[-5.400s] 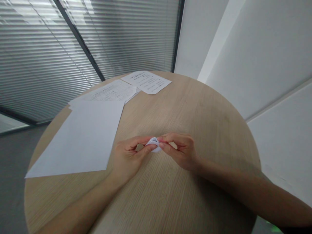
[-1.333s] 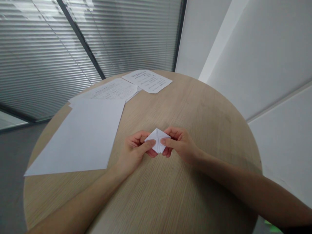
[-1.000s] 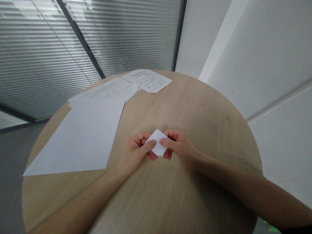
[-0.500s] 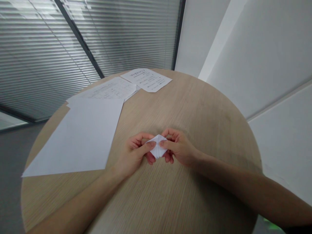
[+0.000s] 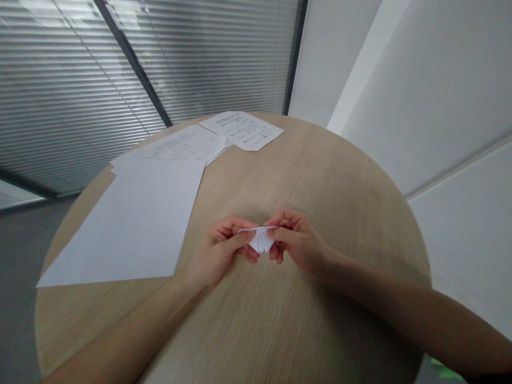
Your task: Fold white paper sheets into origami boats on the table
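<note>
A small piece of folded white paper (image 5: pixel 262 241) is held between my two hands, above the near-middle of the round wooden table (image 5: pixel 304 181). Its upper edge runs nearly straight across, and pleated layers fan downward to a point below. My left hand (image 5: pixel 226 242) pinches its left end between thumb and fingers. On the other end, my right hand (image 5: pixel 294 237) grips it the same way, thumb on the near face. Fingertips behind the paper are partly hidden.
Left on the table lies a large blank white sheet (image 5: pixel 132 224), partly over printed sheets (image 5: pixel 180 144). Another printed page (image 5: pixel 244 130) is at the far edge. Window blinds (image 5: pixel 224 53) stand behind the table, a white wall (image 5: pixel 448 96) to the right.
The folded paper's top corner has gone down, so its diamond outline now has a flat upper edge. Both hands keep their pinch and have barely moved.
</note>
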Available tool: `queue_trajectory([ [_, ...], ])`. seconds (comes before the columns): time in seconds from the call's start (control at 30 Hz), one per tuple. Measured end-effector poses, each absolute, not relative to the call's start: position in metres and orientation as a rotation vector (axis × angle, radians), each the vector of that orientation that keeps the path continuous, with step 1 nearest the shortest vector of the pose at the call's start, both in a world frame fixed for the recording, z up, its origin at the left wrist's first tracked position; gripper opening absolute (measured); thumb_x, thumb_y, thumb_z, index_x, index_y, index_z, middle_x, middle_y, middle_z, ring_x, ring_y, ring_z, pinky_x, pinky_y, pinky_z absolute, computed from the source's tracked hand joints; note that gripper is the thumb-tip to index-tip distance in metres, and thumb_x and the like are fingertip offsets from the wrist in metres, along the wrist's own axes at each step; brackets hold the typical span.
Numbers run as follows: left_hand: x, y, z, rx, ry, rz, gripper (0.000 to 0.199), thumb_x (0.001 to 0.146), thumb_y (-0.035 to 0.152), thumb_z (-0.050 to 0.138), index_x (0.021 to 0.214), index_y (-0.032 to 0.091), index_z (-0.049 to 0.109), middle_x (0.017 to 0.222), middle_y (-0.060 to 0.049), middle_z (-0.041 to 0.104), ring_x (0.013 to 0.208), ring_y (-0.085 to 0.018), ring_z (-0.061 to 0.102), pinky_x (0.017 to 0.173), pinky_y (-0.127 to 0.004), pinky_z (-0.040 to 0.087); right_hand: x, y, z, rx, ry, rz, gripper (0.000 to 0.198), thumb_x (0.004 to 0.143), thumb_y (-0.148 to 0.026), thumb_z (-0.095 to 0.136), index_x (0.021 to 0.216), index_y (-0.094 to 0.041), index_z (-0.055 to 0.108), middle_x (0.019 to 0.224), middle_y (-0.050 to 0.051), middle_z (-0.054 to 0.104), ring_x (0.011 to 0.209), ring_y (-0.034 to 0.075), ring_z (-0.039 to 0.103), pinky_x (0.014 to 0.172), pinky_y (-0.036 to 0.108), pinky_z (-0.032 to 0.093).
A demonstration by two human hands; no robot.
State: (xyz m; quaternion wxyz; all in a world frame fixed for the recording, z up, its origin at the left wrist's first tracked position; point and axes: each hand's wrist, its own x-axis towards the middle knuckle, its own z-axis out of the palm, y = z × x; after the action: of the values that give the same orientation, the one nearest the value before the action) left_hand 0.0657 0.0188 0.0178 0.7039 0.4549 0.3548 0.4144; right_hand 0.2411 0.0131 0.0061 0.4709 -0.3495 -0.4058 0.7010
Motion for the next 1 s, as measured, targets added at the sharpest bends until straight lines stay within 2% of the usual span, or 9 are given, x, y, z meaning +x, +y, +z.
queue_trajectory([
  [0.17,0.063,0.022,0.018,0.956,0.732,0.870,0.009,0.074,0.021,0.072,0.082,0.016,0.072,0.070,-0.004,0.075,0.055,-0.012,0.067,0.055,-0.021,0.054,0.242,0.012,0.011,-0.879,-0.932,1.721,0.015,0.064,-0.022,0.070,0.068,-0.020,0.055,0.050,-0.004,0.065,0.037,0.011,0.058,0.031,0.016,0.042],
  [0.37,0.066,0.019,0.020,1.266,0.691,0.876,0.027,0.070,0.014,0.074,0.096,0.017,0.067,0.081,-0.002,0.074,0.074,-0.014,0.069,0.069,-0.024,0.055,0.243,0.012,0.018,-0.981,-0.843,1.740,0.018,0.063,-0.025,0.070,0.068,-0.020,0.054,0.043,-0.005,0.060,0.032,0.010,0.052,0.028,0.015,0.035],
  [0.5,0.068,0.014,0.021,1.577,0.875,1.092,0.034,0.073,0.019,0.077,0.104,0.022,0.064,0.094,-0.003,0.072,0.082,-0.016,0.070,0.074,-0.028,0.056,0.244,0.012,0.016,-1.048,-0.828,1.807,0.020,0.063,-0.028,0.069,0.067,-0.021,0.050,0.042,-0.006,0.057,0.030,0.008,0.048,0.026,0.014,0.030],
  [0.63,0.064,0.013,0.023,1.912,0.968,1.149,0.011,0.078,0.023,0.075,0.088,0.025,0.074,0.106,-0.006,0.073,0.095,-0.020,0.069,0.084,-0.035,0.055,0.245,0.012,0.013,-0.998,-0.906,1.773,0.023,0.071,-0.034,0.069,0.074,-0.021,0.050,0.048,-0.006,0.059,0.034,0.009,0.050,0.029,0.016,0.033],
  [0.73,0.060,0.015,0.022,1.889,1.051,1.218,0.006,0.079,0.023,0.074,0.084,0.026,0.077,0.101,-0.005,0.075,0.091,-0.020,0.070,0.078,-0.033,0.055,0.246,0.010,0.013,-0.886,-1.063,1.595,0.028,0.075,-0.037,0.071,0.091,-0.022,0.055,0.064,-0.005,0.065,0.046,0.010,0.059,0.039,0.019,0.045],
  [0.83,0.060,0.016,0.022,1.788,1.073,1.324,0.007,0.077,0.022,0.076,0.081,0.027,0.077,0.094,-0.002,0.076,0.086,-0.017,0.070,0.076,-0.030,0.055,0.249,0.011,0.011,-0.806,-1.256,1.388,0.044,0.067,-0.028,0.082,0.105,-0.025,0.060,0.082,-0.002,0.069,0.068,0.012,0.067,0.060,0.024,0.055],
  [0.9,0.061,0.016,0.024,1.760,1.059,1.309,0.005,0.077,0.022,0.076,0.078,0.027,0.077,0.090,-0.002,0.076,0.081,-0.016,0.070,0.075,-0.029,0.055,0.251,0.012,0.009,-0.801,-1.358,1.277,0.036,0.066,-0.026,0.083,0.098,-0.024,0.066,0.087,0.000,0.070,0.077,0.014,0.067,0.069,0.028,0.055],
  [1.0,0.063,0.014,0.028,1.737,1.066,1.245,0.004,0.076,0.022,0.076,0.073,0.025,0.076,0.085,-0.002,0.076,0.076,-0.015,0.069,0.072,-0.028,0.055,0.253,0.015,0.007,-0.835,-1.435,1.167,0.012,0.074,-0.031,0.078,0.080,-0.023,0.071,0.088,0.002,0.072,0.079,0.016,0.066,0.071,0.031,0.053],
])
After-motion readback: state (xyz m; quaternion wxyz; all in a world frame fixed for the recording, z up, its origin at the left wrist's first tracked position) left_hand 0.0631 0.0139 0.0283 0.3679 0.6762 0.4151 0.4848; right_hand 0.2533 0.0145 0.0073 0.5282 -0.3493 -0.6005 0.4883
